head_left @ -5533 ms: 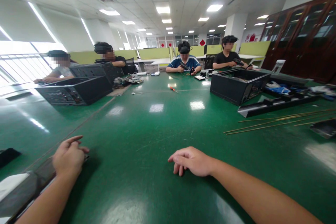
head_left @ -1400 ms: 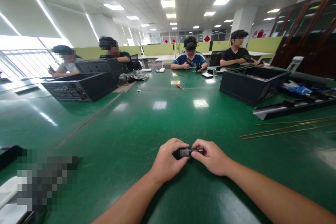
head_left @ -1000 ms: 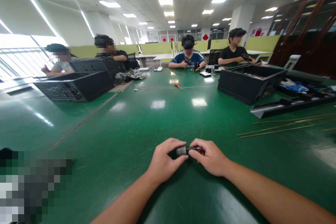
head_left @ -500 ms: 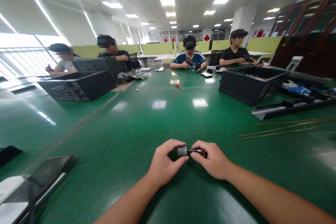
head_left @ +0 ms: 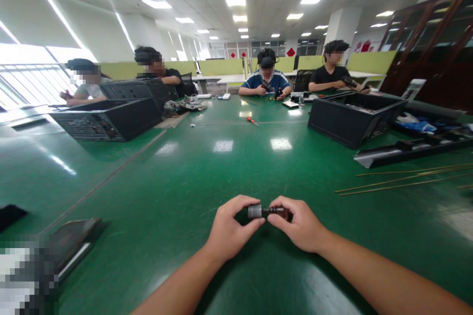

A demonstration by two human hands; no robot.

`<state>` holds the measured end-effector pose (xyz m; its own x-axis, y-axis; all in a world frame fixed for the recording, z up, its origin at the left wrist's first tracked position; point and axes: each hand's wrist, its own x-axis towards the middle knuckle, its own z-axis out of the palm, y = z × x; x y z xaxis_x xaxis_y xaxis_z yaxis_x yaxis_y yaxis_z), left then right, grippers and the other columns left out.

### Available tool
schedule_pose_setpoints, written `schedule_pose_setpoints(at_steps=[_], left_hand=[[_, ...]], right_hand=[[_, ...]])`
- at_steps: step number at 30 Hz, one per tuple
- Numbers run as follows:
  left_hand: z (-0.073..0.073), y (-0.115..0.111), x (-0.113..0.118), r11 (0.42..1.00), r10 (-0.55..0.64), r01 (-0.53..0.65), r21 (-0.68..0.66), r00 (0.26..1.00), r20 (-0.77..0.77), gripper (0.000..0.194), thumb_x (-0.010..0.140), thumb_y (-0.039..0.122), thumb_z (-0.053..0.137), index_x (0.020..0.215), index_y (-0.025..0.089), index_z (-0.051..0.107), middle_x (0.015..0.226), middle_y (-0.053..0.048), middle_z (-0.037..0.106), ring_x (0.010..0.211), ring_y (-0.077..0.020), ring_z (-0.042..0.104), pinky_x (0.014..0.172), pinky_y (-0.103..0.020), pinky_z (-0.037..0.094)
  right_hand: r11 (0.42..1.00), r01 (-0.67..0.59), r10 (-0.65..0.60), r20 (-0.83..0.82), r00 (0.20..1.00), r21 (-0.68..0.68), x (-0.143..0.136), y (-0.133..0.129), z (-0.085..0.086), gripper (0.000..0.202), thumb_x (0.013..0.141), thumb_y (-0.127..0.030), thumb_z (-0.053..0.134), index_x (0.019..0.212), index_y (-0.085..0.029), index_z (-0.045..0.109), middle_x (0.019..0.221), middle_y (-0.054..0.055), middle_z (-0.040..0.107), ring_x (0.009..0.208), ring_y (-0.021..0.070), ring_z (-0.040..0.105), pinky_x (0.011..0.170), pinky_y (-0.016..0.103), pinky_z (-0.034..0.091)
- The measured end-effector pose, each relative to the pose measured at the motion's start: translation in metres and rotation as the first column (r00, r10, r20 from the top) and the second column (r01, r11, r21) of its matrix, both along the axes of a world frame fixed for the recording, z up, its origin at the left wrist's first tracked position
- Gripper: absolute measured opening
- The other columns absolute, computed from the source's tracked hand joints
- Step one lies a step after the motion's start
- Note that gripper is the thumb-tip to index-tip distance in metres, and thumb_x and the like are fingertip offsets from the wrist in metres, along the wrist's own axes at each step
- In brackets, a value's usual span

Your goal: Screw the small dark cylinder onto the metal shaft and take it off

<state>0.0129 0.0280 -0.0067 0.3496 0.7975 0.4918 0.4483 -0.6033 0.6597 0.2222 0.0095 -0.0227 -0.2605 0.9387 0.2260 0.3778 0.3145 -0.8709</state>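
A small metal part with a grey cylinder (head_left: 254, 211) at its left end and a thinner ridged shaft (head_left: 271, 210) lies level between my hands, above the green table (head_left: 236, 167). My left hand (head_left: 232, 229) pinches the cylinder between thumb and fingertips. The shaft end is gripped by my right hand (head_left: 299, 224), with its thumb below and fingers curled over the top. The far right end of the part is partly hidden in those fingers.
An orange screwdriver (head_left: 251, 120) lies further back. Black computer cases stand at the left (head_left: 136, 117) and right (head_left: 336, 120). Thin brass rods (head_left: 391, 184) and a long black frame (head_left: 406, 153) are at the right. Several people sit across the table.
The cylinder has shifted very slightly left in the view. Both hands keep their hold, and their pose is almost the same.
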Motion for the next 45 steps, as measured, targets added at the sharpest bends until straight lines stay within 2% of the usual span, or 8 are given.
schedule_pose_setpoints(at_steps=[6,18,45], left_hand=[[0.0011,-0.0019,-0.0006,1.000,0.000,0.000,0.015,1.000,0.003,0.028,0.072,0.021,0.079,0.098,0.022,0.071,0.091,-0.004,0.074,0.084,-0.0189,0.069,0.079,-0.032,0.055],[0.0015,-0.0023,-0.0043,0.999,0.025,-0.025,0.026,1.000,-0.011,0.028,0.071,0.023,0.080,0.098,0.022,0.071,0.090,-0.003,0.073,0.083,-0.0185,0.068,0.078,-0.032,0.054],[0.0045,-0.0006,-0.0064,0.997,0.067,-0.065,0.050,0.998,-0.021,0.026,0.073,0.024,0.078,0.098,0.022,0.071,0.091,-0.003,0.073,0.084,-0.0186,0.068,0.079,-0.031,0.054]], right_hand=[[0.999,0.025,-0.026,0.023,0.999,0.045,-0.0011,0.0005,0.0008,0.018,0.090,-0.034,0.060,0.087,-0.019,0.069,0.069,-0.001,0.061,0.062,0.0129,0.053,0.060,0.024,0.039],[0.998,0.048,-0.049,0.031,0.998,0.035,0.0021,0.0011,-0.0011,0.017,0.088,-0.035,0.061,0.090,-0.019,0.068,0.070,0.000,0.061,0.064,0.0143,0.054,0.060,0.025,0.042],[0.999,0.043,-0.042,-0.063,0.997,0.012,0.0023,-0.0004,-0.0035,0.014,0.089,-0.028,0.060,0.099,-0.019,0.062,0.073,-0.001,0.063,0.065,0.0135,0.058,0.064,0.025,0.044]])
